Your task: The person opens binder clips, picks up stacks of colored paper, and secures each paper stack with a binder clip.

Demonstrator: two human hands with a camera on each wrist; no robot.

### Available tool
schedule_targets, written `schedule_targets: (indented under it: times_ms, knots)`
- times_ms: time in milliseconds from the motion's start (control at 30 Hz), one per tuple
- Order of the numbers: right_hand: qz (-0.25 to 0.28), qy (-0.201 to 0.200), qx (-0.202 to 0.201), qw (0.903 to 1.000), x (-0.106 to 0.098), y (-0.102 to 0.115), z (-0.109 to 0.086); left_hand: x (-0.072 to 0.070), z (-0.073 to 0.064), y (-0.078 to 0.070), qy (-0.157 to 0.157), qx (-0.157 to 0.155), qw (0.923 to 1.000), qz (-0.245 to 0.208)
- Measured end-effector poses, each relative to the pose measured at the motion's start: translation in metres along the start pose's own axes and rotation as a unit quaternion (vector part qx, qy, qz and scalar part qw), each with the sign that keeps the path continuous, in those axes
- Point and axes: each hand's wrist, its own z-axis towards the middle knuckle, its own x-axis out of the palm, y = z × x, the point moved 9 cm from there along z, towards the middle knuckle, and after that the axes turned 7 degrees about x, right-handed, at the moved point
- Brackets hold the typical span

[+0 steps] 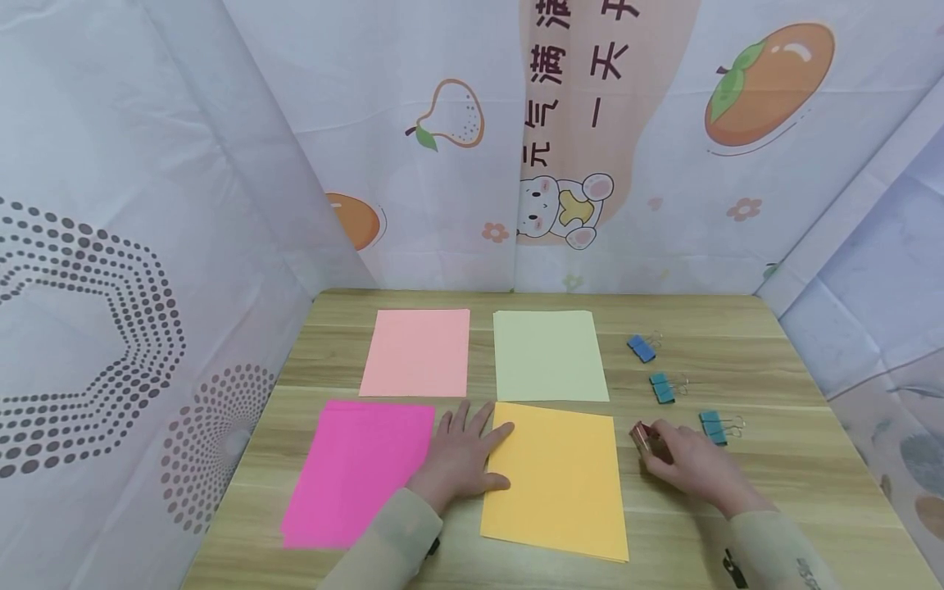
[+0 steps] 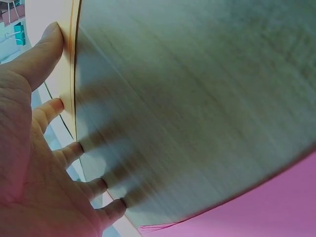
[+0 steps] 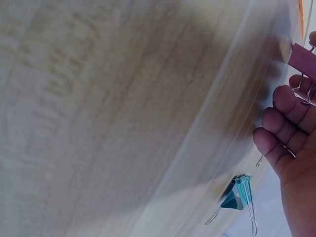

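Note:
My left hand lies with fingers spread, its thumb and index fingertip on the left edge of the orange-yellow paper stack. The other fingers reach onto the table beside that edge. To the right of the stack, my right hand pinches a reddish binder clip by its wire handles, between thumb and fingers. In the right wrist view the clip's pink-red body shows at the right edge, its far part cut off. A teal binder clip lies just beyond the right hand's knuckles.
Bright pink paper lies left of the left hand. Behind are light pink paper and pale green paper. Another teal clip and a blue clip lie at the right. A printed curtain hangs behind the table.

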Motion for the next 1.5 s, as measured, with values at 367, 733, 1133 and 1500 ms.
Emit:
schedule_targets:
  times_ms: [367, 733, 1133, 1500]
  knots:
    - [-0.008, -0.025, -0.019, 0.9995, -0.003, 0.006, 0.0, -0.002, 0.0, -0.001, 0.01, -0.003, 0.9999, 0.002]
    - [-0.015, -0.051, -0.044, 0.9976, -0.006, 0.012, -0.002, -0.003, 0.0, 0.0, 0.002, 0.001, 0.9999, -0.011]
    - [-0.009, -0.074, -0.07, 0.9948, -0.012, 0.016, -0.003, -0.003, 0.003, 0.002, -0.024, -0.029, 0.9993, 0.001]
    - [-0.016, -0.078, -0.084, 0.9933, -0.014, 0.02, -0.006, -0.005, 0.005, -0.001, -0.084, -0.056, 0.9946, -0.023]
